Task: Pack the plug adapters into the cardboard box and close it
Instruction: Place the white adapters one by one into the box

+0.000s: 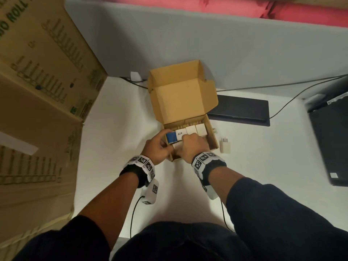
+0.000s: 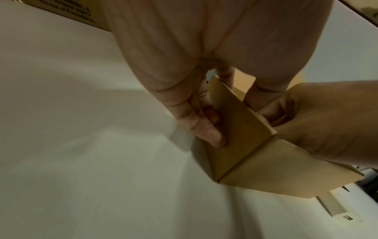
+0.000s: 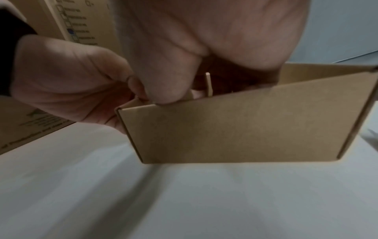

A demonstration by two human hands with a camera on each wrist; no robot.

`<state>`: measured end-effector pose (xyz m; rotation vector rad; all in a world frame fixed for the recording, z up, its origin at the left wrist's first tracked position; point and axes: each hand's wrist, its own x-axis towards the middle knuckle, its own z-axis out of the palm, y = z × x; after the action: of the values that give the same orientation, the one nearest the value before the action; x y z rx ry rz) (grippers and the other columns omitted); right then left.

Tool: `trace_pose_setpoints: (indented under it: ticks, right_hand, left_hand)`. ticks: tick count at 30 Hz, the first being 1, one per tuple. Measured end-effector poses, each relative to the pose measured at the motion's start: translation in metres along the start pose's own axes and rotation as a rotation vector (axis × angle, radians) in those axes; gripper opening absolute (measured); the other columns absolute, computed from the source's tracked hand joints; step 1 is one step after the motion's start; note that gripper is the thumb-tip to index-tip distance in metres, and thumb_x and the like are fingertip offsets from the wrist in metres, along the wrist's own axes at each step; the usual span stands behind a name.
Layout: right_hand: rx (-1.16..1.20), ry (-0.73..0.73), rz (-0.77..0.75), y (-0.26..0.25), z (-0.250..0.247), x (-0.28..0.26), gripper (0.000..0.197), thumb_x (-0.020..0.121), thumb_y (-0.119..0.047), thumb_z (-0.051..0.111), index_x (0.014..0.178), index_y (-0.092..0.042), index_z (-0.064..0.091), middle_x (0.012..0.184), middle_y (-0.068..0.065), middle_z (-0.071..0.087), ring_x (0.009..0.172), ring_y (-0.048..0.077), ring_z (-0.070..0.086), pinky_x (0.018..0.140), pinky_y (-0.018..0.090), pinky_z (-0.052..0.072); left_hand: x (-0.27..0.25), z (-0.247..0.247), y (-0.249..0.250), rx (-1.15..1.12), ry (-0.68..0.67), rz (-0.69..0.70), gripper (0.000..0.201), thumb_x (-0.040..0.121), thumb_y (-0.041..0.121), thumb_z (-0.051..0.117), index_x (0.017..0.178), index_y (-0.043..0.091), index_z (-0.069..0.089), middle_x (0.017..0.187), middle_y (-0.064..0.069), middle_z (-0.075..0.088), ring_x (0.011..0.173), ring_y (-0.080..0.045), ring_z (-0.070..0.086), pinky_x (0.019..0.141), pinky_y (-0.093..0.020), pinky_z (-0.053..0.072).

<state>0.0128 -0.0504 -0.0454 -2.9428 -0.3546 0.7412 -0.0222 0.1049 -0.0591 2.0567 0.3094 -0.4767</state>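
Surface: white tabletop point(image 1: 116, 129), grey partition behind.
Cardboard box: cardboard box point(image 1: 190, 132) sits mid-table, lid upright; thin, light board, likely to flex, so best held at its corners.
Adapters inside: four visible, one blue adapter point(image 1: 171, 137) and three white, packed in a row.
Loose adapter: one loose white adapter point(image 1: 225, 146) lies just right of the box.
Left hand: left hand point(image 1: 157, 147) pinches the box's near-left corner.
Right hand: right hand point(image 1: 192, 146) reaches inside with fingers curled; whether they grasp anything cannot be told.
Handling: adapters look rigid, light, smooth; grip their bodies, not their prongs.
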Motion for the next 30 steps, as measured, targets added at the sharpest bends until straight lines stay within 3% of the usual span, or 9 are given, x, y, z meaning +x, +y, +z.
trace_pose_setpoints:
  ticks: [5,10,14,18,19,21,24,27,30]
  right_hand:
    - [0.121,-0.039,-0.064,0.008,-0.002,-0.001,0.034,0.087,-0.051,0.067,0.082,-0.022,0.050,0.087,0.004,0.062,0.079,0.023,0.058,0.058,0.031,0.039]
    - [0.234,-0.027,-0.093,0.016,-0.007,-0.011,0.020,0.094,-0.035,0.058,0.087,-0.016,0.062,0.086,0.007,0.063,0.079,0.026,0.061,0.069,0.038,0.054]
    - [0.277,0.191,-0.161,0.040,-0.017,-0.019,0.016,0.095,-0.029,0.054,0.084,-0.018,0.058,0.078,0.005,0.062,0.073,0.026,0.058,0.061,0.032,0.044]
    - [0.409,0.466,0.005,0.088,-0.022,-0.026,0.008,0.092,-0.022,0.055,0.087,-0.019,0.059,0.087,0.003,0.061,0.075,0.023,0.058,0.063,0.036,0.053]
    - [0.406,0.454,0.069,0.103,-0.021,-0.028,0.007,0.092,-0.019,0.056,0.096,-0.018,0.061,0.098,0.005,0.060,0.084,0.025,0.059,0.068,0.038,0.055]
    - [0.328,0.247,0.178,0.128,-0.015,-0.031,0.035,0.089,-0.015,0.059,0.124,-0.021,0.057,0.126,0.011,0.051,0.111,0.031,0.053,0.084,0.042,0.055]
    - [0.195,-0.028,0.113,0.145,0.005,-0.037,0.060,0.084,-0.007,0.063,0.138,-0.030,0.051,0.149,0.010,0.033,0.129,0.035,0.043,0.099,0.043,0.049]
    - [0.214,-0.006,0.048,0.147,0.023,-0.042,0.048,0.089,-0.002,0.061,0.131,-0.025,0.061,0.140,0.010,0.040,0.116,0.033,0.056,0.097,0.034,0.049]
    - [0.395,0.112,0.145,0.143,0.020,-0.046,0.039,0.092,-0.019,0.068,0.130,-0.021,0.059,0.132,0.010,0.041,0.096,0.028,0.063,0.090,0.030,0.051]
  left_hand:
    - [0.004,-0.001,0.000,-0.003,-0.030,-0.012,0.059,0.082,0.018,0.067,0.133,0.044,0.053,0.083,0.002,0.068,0.078,-0.017,0.070,0.074,-0.031,0.058]
    - [0.003,0.006,0.005,0.065,-0.011,-0.021,0.053,0.083,0.021,0.063,0.130,0.040,0.050,0.098,-0.005,0.071,0.086,-0.022,0.068,0.078,-0.031,0.055]
    - [0.007,0.015,0.018,0.272,0.086,-0.105,0.045,0.082,0.028,0.064,0.124,0.038,0.050,0.107,-0.008,0.051,0.085,-0.033,0.059,0.079,-0.036,0.052]
    - [0.007,0.025,0.029,0.402,0.116,-0.137,0.037,0.085,0.028,0.068,0.115,0.029,0.045,0.107,-0.008,0.042,0.083,-0.035,0.058,0.077,-0.041,0.057]
    - [0.008,0.027,0.030,0.424,0.115,-0.138,0.039,0.086,0.027,0.070,0.114,0.029,0.044,0.107,-0.009,0.041,0.083,-0.035,0.058,0.078,-0.042,0.058]
    - [0.009,0.031,0.032,0.436,0.116,-0.154,0.039,0.087,0.024,0.070,0.115,0.028,0.043,0.107,-0.010,0.041,0.083,-0.037,0.059,0.078,-0.044,0.059]
    - [0.008,0.036,0.029,0.419,0.123,-0.159,0.040,0.089,0.019,0.069,0.122,0.028,0.047,0.107,-0.010,0.042,0.087,-0.038,0.060,0.083,-0.043,0.057]
    - [0.007,0.038,0.026,0.402,0.131,-0.145,0.041,0.091,0.016,0.067,0.126,0.028,0.050,0.106,-0.009,0.041,0.088,-0.035,0.059,0.088,-0.040,0.054]
    - [0.006,0.038,0.022,0.398,0.139,-0.122,0.041,0.092,0.014,0.066,0.127,0.029,0.051,0.106,-0.008,0.042,0.085,-0.031,0.055,0.091,-0.040,0.054]
